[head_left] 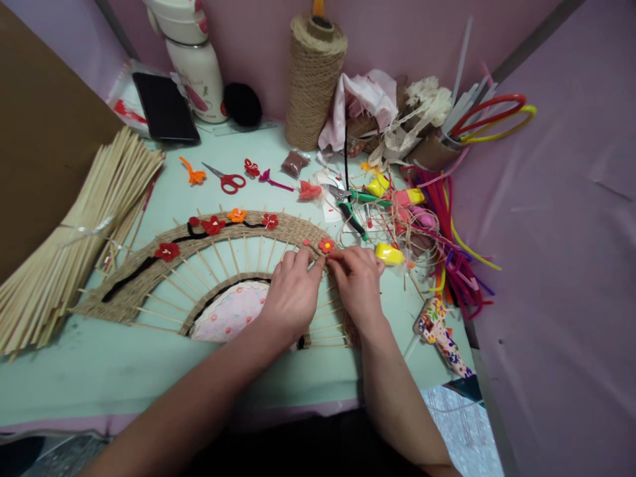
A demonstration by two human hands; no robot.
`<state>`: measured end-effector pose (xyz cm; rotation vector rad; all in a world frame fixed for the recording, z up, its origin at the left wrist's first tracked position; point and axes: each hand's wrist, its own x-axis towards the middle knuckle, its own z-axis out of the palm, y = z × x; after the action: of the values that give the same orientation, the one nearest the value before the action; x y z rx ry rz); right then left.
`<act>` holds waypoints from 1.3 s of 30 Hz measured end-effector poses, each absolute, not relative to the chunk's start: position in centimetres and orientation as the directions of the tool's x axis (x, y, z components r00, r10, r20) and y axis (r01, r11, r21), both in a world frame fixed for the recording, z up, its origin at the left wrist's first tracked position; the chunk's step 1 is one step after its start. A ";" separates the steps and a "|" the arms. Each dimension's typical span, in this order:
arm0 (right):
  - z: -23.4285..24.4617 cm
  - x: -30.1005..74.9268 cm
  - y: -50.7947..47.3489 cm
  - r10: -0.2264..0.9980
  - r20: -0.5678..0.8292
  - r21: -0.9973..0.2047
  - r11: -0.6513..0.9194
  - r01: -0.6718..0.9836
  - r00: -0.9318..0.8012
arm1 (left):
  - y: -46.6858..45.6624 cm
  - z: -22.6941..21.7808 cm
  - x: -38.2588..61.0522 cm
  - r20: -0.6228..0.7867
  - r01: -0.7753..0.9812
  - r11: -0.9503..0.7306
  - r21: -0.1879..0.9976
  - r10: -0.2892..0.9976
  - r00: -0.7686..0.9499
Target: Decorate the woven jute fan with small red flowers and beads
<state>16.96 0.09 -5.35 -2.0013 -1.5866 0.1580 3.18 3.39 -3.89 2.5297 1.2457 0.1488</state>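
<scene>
A fan-shaped weaving (293, 224) of twine on thin wooden sticks lies flat on the table, with red and orange flowers and a black stem along its band. My left hand (294, 295) and my right hand (358, 281) meet over the band's right part, thumbs and fingertips pinched together. What they pinch is too small to make out. Just above the fingertips sits a red flower with a yellow centre (326, 246). A half-round of pale printed cloth (228, 311) fills the fan's inner arc, partly covered by my left wrist.
Wooden sticks (64, 245) lie bundled at left. Red-handled scissors (231, 183), green-handled pliers (354, 212) and a twine spool (315, 83) are behind the fan. Pipe cleaners (460, 258) and a flower-patterned glue gun (442, 334) lie at right, near a pot (432, 152) of glue sticks.
</scene>
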 end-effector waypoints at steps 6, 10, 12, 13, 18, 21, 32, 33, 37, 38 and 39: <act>-5.6 16.9 0.0 0.926 0.287 -0.432 -0.105 0.896 0.246 | 3.5 -3.6 3.2 -0.061 0.757 -0.561 0.334 0.789 0.611; -5.7 16.8 -0.3 0.921 0.320 -0.360 -0.097 0.928 0.221 | 3.5 -3.5 3.2 -0.085 0.757 -0.559 0.338 0.783 0.617; -5.7 16.7 -0.5 0.922 0.327 -0.322 -0.096 0.942 0.206 | 3.6 -3.5 3.2 -0.086 0.755 -0.562 0.339 0.780 0.619; -5.6 16.6 -0.5 0.925 0.326 -0.305 -0.094 0.948 0.196 | 3.6 -3.5 3.2 -0.082 0.754 -0.563 0.339 0.781 0.620; -5.4 16.4 -0.8 0.935 0.316 -0.253 -0.079 0.964 0.160 | 3.5 -3.8 3.1 -0.057 0.751 -0.569 0.334 0.784 0.619; -5.2 16.5 -1.1 0.929 0.327 -0.275 -0.083 0.958 0.175 | 3.5 -3.9 3.1 -0.056 0.748 -0.573 0.335 0.780 0.623; -5.1 16.4 -1.1 0.935 0.296 -0.288 -0.106 0.952 0.194 | 3.6 -3.8 3.1 -0.065 0.748 -0.570 0.339 0.779 0.623; -5.1 16.3 -1.1 0.941 0.283 -0.279 -0.106 0.954 0.187 | 3.6 -3.7 3.1 -0.067 0.750 -0.569 0.339 0.780 0.622; -4.9 16.5 -1.4 0.933 0.305 -0.288 -0.103 0.952 0.193 | 3.7 -3.7 3.0 -0.045 0.741 -0.573 0.350 0.780 0.624; -4.8 16.6 -1.5 0.921 0.328 -0.299 -0.109 0.948 0.209 | 3.6 -3.7 3.0 -0.039 0.739 -0.572 0.356 0.781 0.624; -4.7 16.7 -1.6 0.908 0.351 -0.308 -0.117 0.944 0.227 | 3.6 -3.7 3.0 -0.033 0.736 -0.572 0.362 0.781 0.623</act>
<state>16.74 -1.63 -4.66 -2.0453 -1.7006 -0.1037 2.97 3.63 -3.69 2.5077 1.2171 0.1857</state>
